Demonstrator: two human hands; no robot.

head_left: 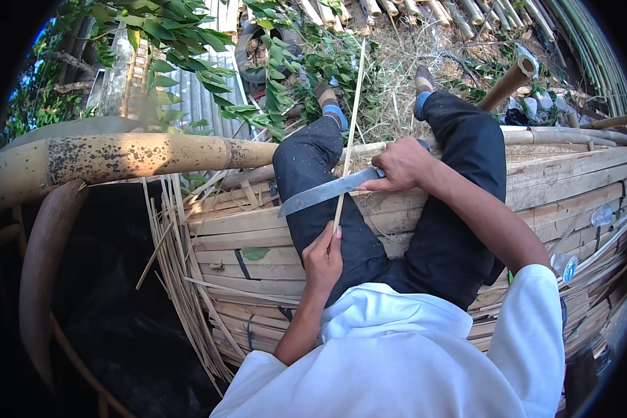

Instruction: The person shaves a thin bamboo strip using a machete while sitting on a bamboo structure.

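My right hand (pixel 402 164) is closed round the handle of a large knife (pixel 320 195) with a broad grey blade. The blade points left across my thigh and lies against a thin bamboo strip (pixel 355 115). Below the blade, my left hand (pixel 322 259) grips the near end of that strip between thumb and fingers. From there the strip runs up and away between my knees toward the ground ahead. Most of the knife's handle is hidden inside my right fist.
I sit on stacked bamboo slats (pixel 251 254). A thick bamboo pole (pixel 139 155) crosses at the left, above a bundle of thin strips (pixel 188 279). Ahead lie leafy branches (pixel 164 35), a tyre (pixel 251 56) and cut bamboo poles (pixel 460 17). Another bamboo pole (pixel 506 85) slants up at the right.
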